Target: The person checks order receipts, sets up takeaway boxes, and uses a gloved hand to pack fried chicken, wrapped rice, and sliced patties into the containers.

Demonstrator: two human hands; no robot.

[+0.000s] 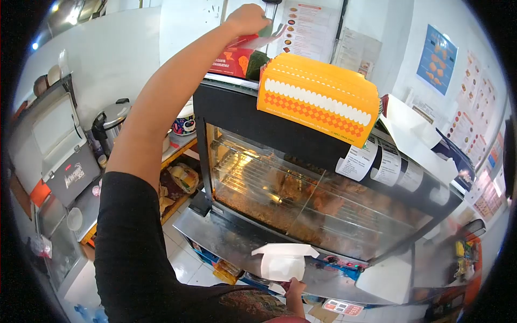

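Note:
My left hand (249,20) is raised to the top of the display warmer (229,102), over a red printed box (229,63). Its fingers are curled down beside a thin, translucent sheet (267,39). What they grip is partly hidden. Low in front of the warmer, my right hand (295,289) holds an opened white paper food box (283,266) by its near edge. A stack of yellow-orange printed cartons (320,97) stands on the warmer, to the right of the red box. Fried food (293,185) shows behind the warmer's glass.
Printed receipts (358,161) hang along the warmer's upper right edge. A metal counter (215,234) runs beneath it. On the left are a grey cooler box (72,169) and a lidded metal pot (113,121). Menu sheets and a blue poster (437,59) cover the wall.

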